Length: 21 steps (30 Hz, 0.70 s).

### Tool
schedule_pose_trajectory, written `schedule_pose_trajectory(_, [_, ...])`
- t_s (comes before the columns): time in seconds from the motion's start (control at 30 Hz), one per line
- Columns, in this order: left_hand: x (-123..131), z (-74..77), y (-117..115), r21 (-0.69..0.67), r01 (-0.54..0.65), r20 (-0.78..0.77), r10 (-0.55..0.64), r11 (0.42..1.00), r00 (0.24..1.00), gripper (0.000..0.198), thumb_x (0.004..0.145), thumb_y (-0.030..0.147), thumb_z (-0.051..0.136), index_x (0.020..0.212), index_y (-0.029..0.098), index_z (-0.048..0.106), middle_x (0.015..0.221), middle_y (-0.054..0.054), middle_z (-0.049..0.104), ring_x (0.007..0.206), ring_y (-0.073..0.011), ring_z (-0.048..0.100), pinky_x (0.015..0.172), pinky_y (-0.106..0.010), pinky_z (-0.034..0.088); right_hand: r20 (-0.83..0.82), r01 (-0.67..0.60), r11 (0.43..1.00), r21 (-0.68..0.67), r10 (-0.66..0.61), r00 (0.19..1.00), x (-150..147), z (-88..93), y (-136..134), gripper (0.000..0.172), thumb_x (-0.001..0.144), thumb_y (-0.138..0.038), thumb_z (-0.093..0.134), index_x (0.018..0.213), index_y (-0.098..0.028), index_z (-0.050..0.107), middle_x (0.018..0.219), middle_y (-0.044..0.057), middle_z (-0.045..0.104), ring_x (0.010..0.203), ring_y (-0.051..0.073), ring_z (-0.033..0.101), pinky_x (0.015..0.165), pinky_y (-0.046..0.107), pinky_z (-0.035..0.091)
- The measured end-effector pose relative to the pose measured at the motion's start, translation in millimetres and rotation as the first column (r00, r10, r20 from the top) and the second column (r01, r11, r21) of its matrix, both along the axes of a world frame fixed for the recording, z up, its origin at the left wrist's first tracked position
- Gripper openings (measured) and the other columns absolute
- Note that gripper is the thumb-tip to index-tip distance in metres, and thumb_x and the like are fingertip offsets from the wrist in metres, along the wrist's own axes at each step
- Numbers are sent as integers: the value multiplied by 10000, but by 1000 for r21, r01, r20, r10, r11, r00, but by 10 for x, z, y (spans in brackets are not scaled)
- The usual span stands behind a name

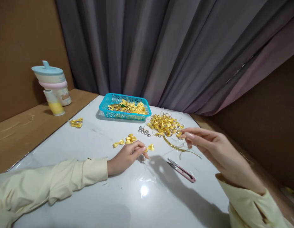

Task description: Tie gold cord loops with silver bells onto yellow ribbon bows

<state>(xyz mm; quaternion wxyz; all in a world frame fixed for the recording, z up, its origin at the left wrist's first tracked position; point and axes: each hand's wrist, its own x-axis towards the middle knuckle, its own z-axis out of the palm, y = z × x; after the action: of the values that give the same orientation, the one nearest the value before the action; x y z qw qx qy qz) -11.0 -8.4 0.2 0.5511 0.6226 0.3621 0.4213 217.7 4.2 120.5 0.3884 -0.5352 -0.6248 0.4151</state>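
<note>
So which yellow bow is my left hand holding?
The yellow ribbon bow jutting from the fingertips of your left hand; it's pinched there, while the bows beyond that hand lie on the white tabletop.

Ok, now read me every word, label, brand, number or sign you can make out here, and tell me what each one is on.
No readable text anywhere in this view.
Lidded cup: a small brownish print near the bottom, too small and blurred to tell if it includes lettering.
Pink-handled snips: no marking I can make out.
Yellow bow at the left hand: no lettering visible.
</note>
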Motion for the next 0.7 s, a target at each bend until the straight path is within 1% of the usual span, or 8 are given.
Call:
schedule_pose_trajectory(0.07, [-2,12,-7,22,-4,-49,5,1000,999,253,902,384,432,842,161,535,816,-55,675,728,-156,585,697,-300,443,113,-37,999,1,36,993,-66,-164,-9,300,685,-452,708,833,-192,715,633,23,604,642,152,545,638,274,457])
schedule_pose_trajectory(0.13, [-6,27,-14,42,6,-88,-2,999,996,253,907,376,418,842,165,542,799,-47,676,723,-158,582,683,-295,431,185,-118,992,-40,124,975,-151,-331,-22,326,716,-476,668,844,-178,700,613,24,603,622,162,556,613,278,454])
schedule_pose_trajectory(0.2, [-9,44,-21,67,21,-117,-14,998,993,249,908,368,416,842,169,551,788,-42,674,749,-165,588,696,-295,431,210,-204,975,-86,218,953,-236,-476,-34,334,738,-485,637,827,-167,688,663,34,626,605,154,556,576,266,443])
schedule_pose_trajectory(0.27, [-9,63,-28,104,33,-157,-17,994,987,241,907,355,420,840,171,561,781,-39,670,775,-170,593,716,-296,432,211,-255,962,-96,269,940,-302,-582,-43,331,746,-483,623,795,-160,678,651,27,616,572,136,533,547,253,421])
schedule_pose_trajectory(0.4, [-6,91,-33,117,68,-199,-44,991,979,242,911,343,415,837,166,562,767,-34,659,738,-160,595,723,-296,435,172,-255,960,-113,271,947,-359,-661,-61,318,756,-471,614,741,-156,655,547,-8,550,515,110,483,516,234,384])
schedule_pose_trajectory(0.5, [4,94,-19,49,71,-147,-63,996,987,251,913,357,411,844,162,554,777,-37,651,739,-158,592,732,-300,439,122,-231,961,-150,249,961,-374,-671,-77,339,750,-489,615,699,-154,642,497,-22,521,487,101,460,510,230,376])
schedule_pose_trajectory(0.6, [34,90,-9,-33,66,-102,-69,997,992,280,911,387,412,843,159,559,824,-49,649,787,-163,585,751,-301,444,43,-207,964,-166,217,975,-392,-697,-87,341,742,-486,628,678,-151,637,501,-23,523,487,97,462,518,230,380])
schedule_pose_trajectory(0.7, [77,94,-29,-95,111,-58,-117,989,991,322,909,409,410,807,148,568,814,-58,642,758,-158,581,747,-302,453,-17,-174,970,-171,173,985,-408,-732,-92,306,743,-451,638,687,-151,637,515,-24,529,494,98,471,525,232,384])
